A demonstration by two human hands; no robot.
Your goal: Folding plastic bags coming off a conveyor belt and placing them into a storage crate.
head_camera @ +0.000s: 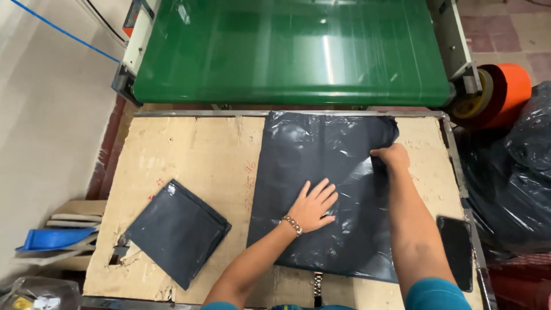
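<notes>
Both our hands are on the large black plastic bag (321, 189) spread over the cardboard-covered table (195, 155). Our left hand (313, 205), a beaded bracelet at its wrist, lies flat with fingers spread, pressing the sheet down near its middle. Our right hand (391, 157), farther from us and to the right, is closed, pinching the bag's upper right edge, where the plastic curls up from the cardboard. We judge this a fold in progress: one hand anchors while the other carries an edge across. Bringing it over cleanly would call for keeping the anchor firm and the slippery film taut so no air or creases get trapped. Well to the left of our left hand lies a folded black bag (177, 231), a neat square. Beyond both hands runs a green conveyor belt (293, 51); just right of our right forearm rests a dark phone (457, 250).
</notes>
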